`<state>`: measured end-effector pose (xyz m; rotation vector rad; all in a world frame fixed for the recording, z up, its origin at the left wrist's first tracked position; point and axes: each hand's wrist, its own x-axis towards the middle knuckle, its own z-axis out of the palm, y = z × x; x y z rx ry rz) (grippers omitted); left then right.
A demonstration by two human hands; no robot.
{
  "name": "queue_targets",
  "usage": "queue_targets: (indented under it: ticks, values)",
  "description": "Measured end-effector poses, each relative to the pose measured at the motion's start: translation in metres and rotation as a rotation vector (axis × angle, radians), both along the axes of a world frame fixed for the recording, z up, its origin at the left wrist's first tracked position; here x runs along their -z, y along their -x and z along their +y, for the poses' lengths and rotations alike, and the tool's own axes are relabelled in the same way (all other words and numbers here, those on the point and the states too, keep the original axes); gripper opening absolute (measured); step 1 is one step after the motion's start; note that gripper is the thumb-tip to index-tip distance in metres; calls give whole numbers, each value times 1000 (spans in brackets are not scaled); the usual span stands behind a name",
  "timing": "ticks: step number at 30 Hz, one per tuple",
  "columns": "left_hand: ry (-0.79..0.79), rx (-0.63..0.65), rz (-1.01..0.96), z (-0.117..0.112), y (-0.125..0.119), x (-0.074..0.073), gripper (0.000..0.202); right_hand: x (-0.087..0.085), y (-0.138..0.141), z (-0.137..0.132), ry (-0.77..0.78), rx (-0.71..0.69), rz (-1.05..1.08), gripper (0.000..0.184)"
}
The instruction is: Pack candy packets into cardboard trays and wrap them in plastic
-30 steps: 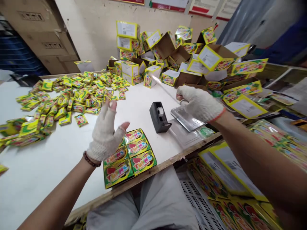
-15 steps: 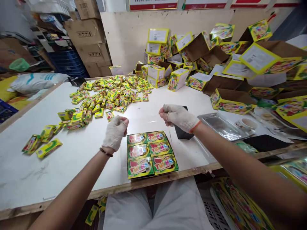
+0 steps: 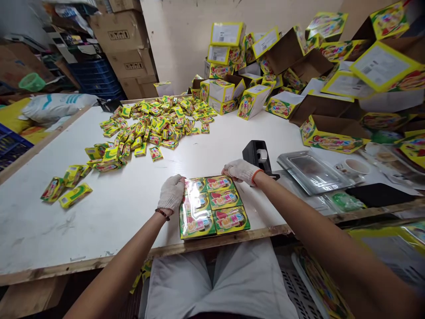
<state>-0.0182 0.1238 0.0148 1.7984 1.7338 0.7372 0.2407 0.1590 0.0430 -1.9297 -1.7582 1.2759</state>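
In front of me at the table edge lies a flat pack of several TWINS boxes (image 3: 227,199), arranged in two columns, with bright glare across their shiny top. My left hand (image 3: 171,193), in a white knit glove, is at the pack's far left corner with its fingers pinched together. At the far right corner, my gloved right hand (image 3: 241,171) also has its fingertips closed. Whatever thin thing the fingers may hold is too small or clear to make out. A black tape dispenser (image 3: 255,153) with a white-cored roll stands just beyond my right hand.
A heap of small yellow-green packets (image 3: 156,126) covers the table's far left part. Open display cartons (image 3: 332,137) are piled at the back right. Clear plastic trays (image 3: 312,170) and a cup (image 3: 353,166) sit at right. Brown cartons (image 3: 121,35) stand behind.
Both hands have come down and toward the pack, from above and beyond it to its far corners. My right hand no longer covers the tape dispenser. The view has tilted down slightly.
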Motion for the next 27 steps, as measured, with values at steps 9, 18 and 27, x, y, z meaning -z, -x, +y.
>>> queue_targets:
  ticks: [9,18,27]
  values:
    - [-109,102,392,-4,9,-8,30,11,-7,-34,45,234,374,16]
    - [-375,786,722,-22,-76,-30,43,17,-8,-88,-50,202,367,70]
    - [-291,779,670,-31,-94,-30,73,31,-12,-187,-23,266,530,46]
